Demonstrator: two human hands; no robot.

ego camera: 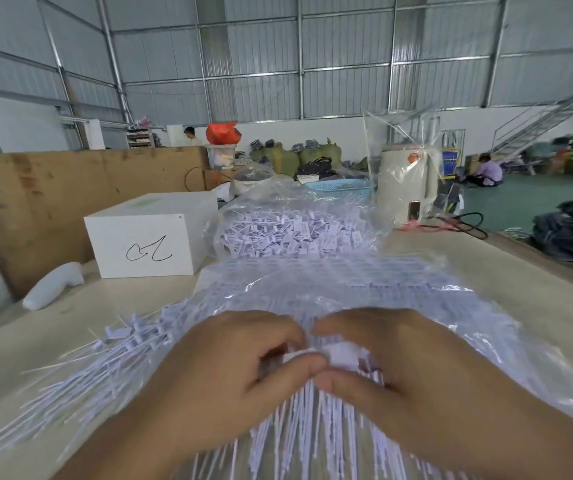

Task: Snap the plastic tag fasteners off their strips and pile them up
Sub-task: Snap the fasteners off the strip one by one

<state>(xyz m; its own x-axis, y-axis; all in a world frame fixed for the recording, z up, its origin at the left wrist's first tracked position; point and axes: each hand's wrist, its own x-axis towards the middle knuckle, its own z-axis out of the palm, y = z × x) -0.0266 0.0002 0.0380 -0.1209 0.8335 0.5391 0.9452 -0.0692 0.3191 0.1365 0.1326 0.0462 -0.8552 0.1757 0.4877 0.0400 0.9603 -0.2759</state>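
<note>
Both hands meet at the near centre of the bench (507, 271). Left hand (229, 372): fingers curled, thumb tip pressed onto a white strip of tag fasteners (316, 417). Right hand (399, 362): fingers curled over the same strip, thumb below, pinching its head end. The two thumbs touch. The exact fastener held is blurred and cannot be told.

The strip's thin white tails fan downward toward the camera from under the hands. It lies on a stack of further strips inside a clear plastic bag (486, 358) that spreads to the right and ahead of the hands. Just left of the left hand, a loose bundle of fasteners (80, 368) lies on the bench, tails pointing left and toward the near edge.

Beyond the stack, a second clear bag holds a pile of separated fasteners (295, 233). Left of that pile stands a white box (146, 244) with a black handwritten mark on its front. A white bottle (53, 285) lies on its side, left of the box. A brown board (70, 188) stands upright along the bench's left edge. A blue basket (340, 187) sits behind the pile.
</note>
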